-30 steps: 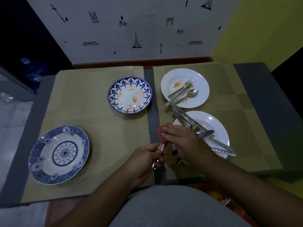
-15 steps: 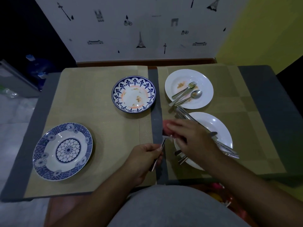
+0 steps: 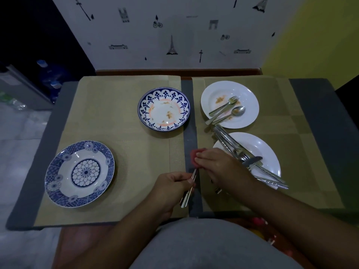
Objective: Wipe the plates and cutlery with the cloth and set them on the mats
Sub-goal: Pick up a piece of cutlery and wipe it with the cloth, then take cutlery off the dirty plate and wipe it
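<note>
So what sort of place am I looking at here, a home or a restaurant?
Most likely a home dining corner, though I can't be sure: a small table laid with woven mats, used plates with food traces, and wallpaper printed with Eiffel Tower motifs close behind.

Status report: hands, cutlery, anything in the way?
Left hand grips a utensil. Right hand pinches the cloth on its upper end. Cutlery pile on near plate, close beside that hand.
</note>
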The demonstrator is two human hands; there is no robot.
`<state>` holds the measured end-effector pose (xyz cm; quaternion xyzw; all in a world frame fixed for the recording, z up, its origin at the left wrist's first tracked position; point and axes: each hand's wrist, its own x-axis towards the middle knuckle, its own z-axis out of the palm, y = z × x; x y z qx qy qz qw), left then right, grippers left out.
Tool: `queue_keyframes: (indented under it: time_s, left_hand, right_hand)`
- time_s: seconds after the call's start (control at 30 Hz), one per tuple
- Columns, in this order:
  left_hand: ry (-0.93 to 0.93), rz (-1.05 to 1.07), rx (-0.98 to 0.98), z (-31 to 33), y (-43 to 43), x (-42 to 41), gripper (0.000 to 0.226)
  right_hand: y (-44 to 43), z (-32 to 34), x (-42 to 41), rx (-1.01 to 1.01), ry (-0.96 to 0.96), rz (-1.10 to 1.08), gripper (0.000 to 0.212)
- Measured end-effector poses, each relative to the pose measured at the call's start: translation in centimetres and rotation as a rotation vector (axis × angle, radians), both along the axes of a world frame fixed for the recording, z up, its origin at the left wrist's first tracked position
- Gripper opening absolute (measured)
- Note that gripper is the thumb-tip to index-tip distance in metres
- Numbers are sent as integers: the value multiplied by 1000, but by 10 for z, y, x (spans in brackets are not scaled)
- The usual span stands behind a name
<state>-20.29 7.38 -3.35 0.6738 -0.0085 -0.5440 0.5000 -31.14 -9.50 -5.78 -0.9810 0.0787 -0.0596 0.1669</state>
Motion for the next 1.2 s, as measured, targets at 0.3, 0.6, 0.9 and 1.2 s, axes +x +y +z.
queue_keyframes:
  time_s: [0.3, 0.6, 0.9, 1.2]
  left_hand:
    - [33, 147, 75, -18, 13, 17, 14]
    - [-170, 64, 215, -54, 6, 32, 14]
    - [-506, -113, 255, -69, 12, 37, 7]
    - [-604, -121, 292, -69, 15, 39, 11]
  right_hand:
    - [-16, 19, 35, 135, -110, -212, 46]
    - [14, 14, 22, 241, -23, -206, 48]
    - [24, 15, 15, 258, 30, -241, 50]
    - [26, 33, 10, 391, 39, -391, 49]
